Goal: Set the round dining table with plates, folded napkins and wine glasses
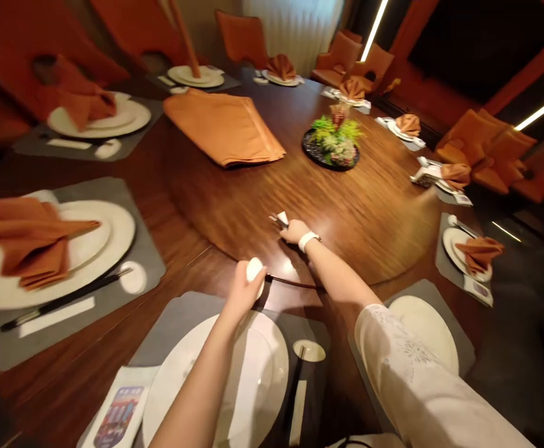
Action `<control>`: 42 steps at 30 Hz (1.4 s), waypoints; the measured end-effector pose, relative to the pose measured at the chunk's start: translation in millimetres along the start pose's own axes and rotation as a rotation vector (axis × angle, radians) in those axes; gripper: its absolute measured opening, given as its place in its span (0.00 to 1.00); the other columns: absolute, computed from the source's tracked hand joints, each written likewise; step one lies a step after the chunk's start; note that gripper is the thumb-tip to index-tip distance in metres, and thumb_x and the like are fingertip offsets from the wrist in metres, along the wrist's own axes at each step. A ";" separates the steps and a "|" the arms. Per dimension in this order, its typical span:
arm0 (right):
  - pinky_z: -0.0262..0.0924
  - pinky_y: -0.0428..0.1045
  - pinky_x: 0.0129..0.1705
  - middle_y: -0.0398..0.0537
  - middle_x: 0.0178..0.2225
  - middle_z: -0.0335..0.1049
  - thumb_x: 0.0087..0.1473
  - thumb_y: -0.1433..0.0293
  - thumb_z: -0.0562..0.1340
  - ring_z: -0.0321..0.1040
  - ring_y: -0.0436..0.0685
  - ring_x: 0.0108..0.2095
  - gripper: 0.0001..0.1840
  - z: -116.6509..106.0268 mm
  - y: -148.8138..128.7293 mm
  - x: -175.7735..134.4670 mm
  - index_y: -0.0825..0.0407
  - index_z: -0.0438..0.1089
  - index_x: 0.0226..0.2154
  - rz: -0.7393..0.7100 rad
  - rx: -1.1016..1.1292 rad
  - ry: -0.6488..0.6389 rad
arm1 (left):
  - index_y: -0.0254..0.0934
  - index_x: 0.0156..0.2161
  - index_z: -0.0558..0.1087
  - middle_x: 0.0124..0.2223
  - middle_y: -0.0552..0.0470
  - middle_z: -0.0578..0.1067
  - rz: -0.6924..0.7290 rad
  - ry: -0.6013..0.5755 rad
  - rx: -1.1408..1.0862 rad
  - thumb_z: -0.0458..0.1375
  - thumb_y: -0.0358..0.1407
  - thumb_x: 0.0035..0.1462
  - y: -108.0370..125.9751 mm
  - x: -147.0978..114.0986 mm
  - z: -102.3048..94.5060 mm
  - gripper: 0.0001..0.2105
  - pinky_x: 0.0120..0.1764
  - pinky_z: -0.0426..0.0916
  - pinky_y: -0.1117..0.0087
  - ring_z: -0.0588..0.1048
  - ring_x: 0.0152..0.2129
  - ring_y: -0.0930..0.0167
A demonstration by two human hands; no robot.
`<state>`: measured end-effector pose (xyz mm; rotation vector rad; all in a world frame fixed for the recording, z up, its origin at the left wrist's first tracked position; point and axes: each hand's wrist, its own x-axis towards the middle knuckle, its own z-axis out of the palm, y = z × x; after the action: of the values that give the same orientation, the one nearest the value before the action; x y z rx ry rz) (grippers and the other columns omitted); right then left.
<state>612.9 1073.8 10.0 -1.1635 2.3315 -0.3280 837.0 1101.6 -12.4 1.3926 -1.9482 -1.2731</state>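
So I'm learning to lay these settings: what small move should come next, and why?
Probably lower the left hand and set its small white piece on the grey placemat above the plate; it hangs there, while the right hand grips another item on the turntable.

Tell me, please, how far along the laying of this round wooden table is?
Done: most settings carry a folded orange napkin on white plates. In hand: the left hand grips a small white object, and the right hand reaches onto the wooden turntable for a small white and dark item. Left: the near white plate and the right one lack napkins; a flat orange napkin stack waits.
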 end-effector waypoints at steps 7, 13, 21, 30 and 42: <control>0.40 0.40 0.13 0.40 0.22 0.68 0.57 0.69 0.60 0.60 0.45 0.16 0.05 -18.4 152.9 -207.5 0.52 0.63 0.30 0.092 1.141 -0.129 | 0.39 0.33 0.66 0.25 0.57 0.69 -0.017 -0.315 -0.366 0.67 0.58 0.38 74.9 -92.6 84.9 0.27 0.24 0.62 0.72 0.68 0.21 0.72; 0.30 0.39 0.13 0.46 0.34 0.70 0.46 0.54 0.71 0.77 0.55 0.30 0.25 -30.4 318.6 -385.8 0.49 0.60 0.35 0.139 1.675 -0.063 | 0.40 0.51 0.67 0.30 0.58 0.71 0.042 -0.345 -0.539 0.68 0.50 0.41 148.8 -220.6 252.3 0.32 0.24 0.66 0.74 0.70 0.20 0.74; 0.35 0.39 0.15 0.33 0.15 0.59 0.38 0.64 0.70 0.57 0.46 0.15 0.22 -50.8 502.0 -520.1 0.48 0.54 0.26 0.454 1.461 0.432 | 0.37 0.41 0.75 0.43 0.47 0.76 0.231 -0.655 -0.280 0.69 0.47 0.42 186.5 -384.8 427.5 0.22 0.35 0.74 0.65 0.74 0.32 0.68; 0.36 0.39 0.15 0.29 0.12 0.53 0.39 0.68 0.66 0.49 0.44 0.13 0.17 -78.4 589.5 -526.6 0.47 0.54 0.26 0.338 1.414 0.202 | 0.38 0.50 0.78 0.45 0.43 0.78 0.729 -0.844 0.307 0.68 0.42 0.50 222.9 -390.5 472.3 0.21 0.48 0.70 0.60 0.76 0.42 0.60; 0.33 0.42 0.14 0.44 0.23 0.69 0.46 0.51 0.68 0.52 0.44 0.15 0.23 -151.2 676.8 -418.6 0.51 0.63 0.27 0.398 1.229 -0.001 | 0.34 0.52 0.78 0.48 0.38 0.78 0.548 -0.513 0.550 0.63 0.39 0.51 211.0 -212.1 544.4 0.22 0.53 0.67 0.57 0.75 0.47 0.55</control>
<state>285.6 1814.4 -11.1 -0.0898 1.7036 -1.3243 402.3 1542.5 -63.3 0.6451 -2.9255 -0.9128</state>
